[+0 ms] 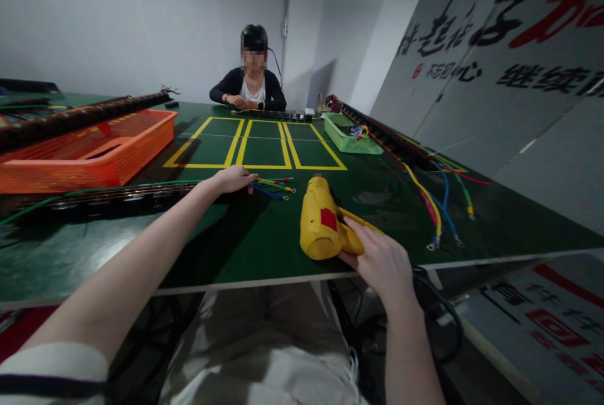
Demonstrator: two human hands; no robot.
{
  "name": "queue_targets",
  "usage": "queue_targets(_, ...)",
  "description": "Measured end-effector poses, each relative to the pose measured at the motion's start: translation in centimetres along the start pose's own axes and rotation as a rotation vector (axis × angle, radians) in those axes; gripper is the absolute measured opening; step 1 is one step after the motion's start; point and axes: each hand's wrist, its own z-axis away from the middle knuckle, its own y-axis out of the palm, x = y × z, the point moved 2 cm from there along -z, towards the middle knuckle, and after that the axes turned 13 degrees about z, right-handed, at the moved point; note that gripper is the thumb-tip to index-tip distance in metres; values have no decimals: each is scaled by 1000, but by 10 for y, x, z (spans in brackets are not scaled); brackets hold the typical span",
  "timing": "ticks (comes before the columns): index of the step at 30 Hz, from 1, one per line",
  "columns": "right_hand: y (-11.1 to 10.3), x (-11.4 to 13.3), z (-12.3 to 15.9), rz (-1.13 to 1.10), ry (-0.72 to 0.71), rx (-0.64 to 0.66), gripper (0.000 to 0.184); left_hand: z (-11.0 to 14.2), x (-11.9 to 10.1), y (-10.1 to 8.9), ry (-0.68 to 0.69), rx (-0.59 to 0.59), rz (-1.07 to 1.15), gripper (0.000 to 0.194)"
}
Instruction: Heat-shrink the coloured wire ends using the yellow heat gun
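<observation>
My right hand (380, 260) is wrapped round the handle of a yellow power screwdriver (323, 219) that lies on the green table (264, 235) near its front edge. My left hand (233, 178) reaches forward and rests, fingers curled, on a bundle of coloured wires (274, 188) that ends in metal lugs. The wires run left along a dark terminal strip (113, 194).
An orange basket (89, 150) sits at the left, a green basket (352, 134) at the back right, with yellow taped rectangles (255, 144) between. More coloured wires (438, 204) trail at the right. A person (250, 81) sits across the table. White signboards (509, 65) lean at the right.
</observation>
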Motion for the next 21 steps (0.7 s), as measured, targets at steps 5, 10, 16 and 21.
queue_targets(5, 1, 0, 2, 14, -26, -18, 55, 0, 3, 4, -19, -37, 59, 58)
queue_targets(10, 2, 0, 2, 16, -33, -46, 58, -4, 13, 7, 52, -96, 115, 56)
queue_targets(16, 2, 0, 3, 35, -38, -70, 53, -4, 18, 10, 336, -268, 356, 35)
queue_targets(21, -2, 9, 1, 50, -42, -92, 47, 4, 13, 12, 285, -363, 310, 32)
